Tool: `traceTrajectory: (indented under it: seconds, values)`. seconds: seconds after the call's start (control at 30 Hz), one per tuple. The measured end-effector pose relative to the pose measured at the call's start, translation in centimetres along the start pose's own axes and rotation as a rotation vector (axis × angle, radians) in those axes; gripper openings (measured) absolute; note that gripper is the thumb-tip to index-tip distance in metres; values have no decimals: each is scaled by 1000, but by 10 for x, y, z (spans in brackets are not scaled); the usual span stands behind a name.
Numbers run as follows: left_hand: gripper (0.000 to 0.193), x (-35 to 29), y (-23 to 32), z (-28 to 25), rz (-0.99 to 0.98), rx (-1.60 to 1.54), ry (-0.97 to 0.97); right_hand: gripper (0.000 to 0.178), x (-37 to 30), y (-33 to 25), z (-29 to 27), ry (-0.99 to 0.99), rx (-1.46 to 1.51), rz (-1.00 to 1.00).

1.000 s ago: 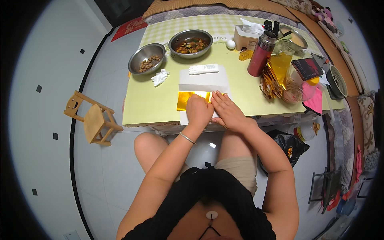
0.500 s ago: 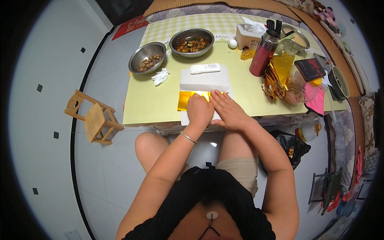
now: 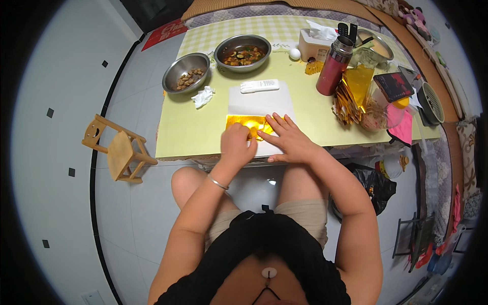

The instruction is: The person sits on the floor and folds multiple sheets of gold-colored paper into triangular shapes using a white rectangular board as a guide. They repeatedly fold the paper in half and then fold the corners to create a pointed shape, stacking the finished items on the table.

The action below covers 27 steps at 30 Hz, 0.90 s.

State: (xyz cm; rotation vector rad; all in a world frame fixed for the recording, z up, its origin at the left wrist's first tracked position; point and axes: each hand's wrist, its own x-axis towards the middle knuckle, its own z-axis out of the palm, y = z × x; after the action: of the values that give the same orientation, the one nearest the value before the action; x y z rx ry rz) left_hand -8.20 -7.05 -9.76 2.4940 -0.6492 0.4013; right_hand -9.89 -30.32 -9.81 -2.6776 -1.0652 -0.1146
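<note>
A strip of shiny gold foil paper [image 3: 235, 120] lies on a white sheet [image 3: 259, 104] at the table's near edge. Over the foil's left part rests my left hand [image 3: 237, 146], its fingers curled in a fist; whatever they may hold is hidden underneath. My right hand [image 3: 294, 141] presses flat on the foil's right end and the sheet, fingers spread. Just beyond, at the sheet's far end, sits a narrow white object [image 3: 260, 86], perhaps a small packet or case.
Behind are a steel bowl of peanuts [image 3: 175, 68], a bowl of food in broth [image 3: 256, 57] and crumpled tissue [image 3: 203, 96]. Rightward stand a red thermos [image 3: 333, 68], gold foil stack [image 3: 347, 104], phone [image 3: 394, 87] and tissue box [image 3: 311, 47]. A wooden chair [image 3: 122, 151] is left.
My left fist has slid left and slightly nearer along the foil, uncovering its middle. My right hand stays down with fingers spread wider.
</note>
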Motion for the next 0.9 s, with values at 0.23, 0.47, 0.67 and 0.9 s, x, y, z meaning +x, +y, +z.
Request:
traceTrajectory:
  seconds: [0.23, 0.47, 0.67, 0.9]
  values:
    - [34, -19, -37, -50, 436, -3, -79, 63, -5, 10, -13, -49, 180, -95]
    - [43, -37, -25, -55, 524, -3, -118, 37, -12, 23, -15, -87, 454, -30]
    - [36, -37, -30, -52, 558, 9, -90, 26, -11, -6, 11, 183, 513, 63]
    - [16, -20, -46, -43, 310, -253, -166, 19, 14, -64, 22, 455, 288, 209]
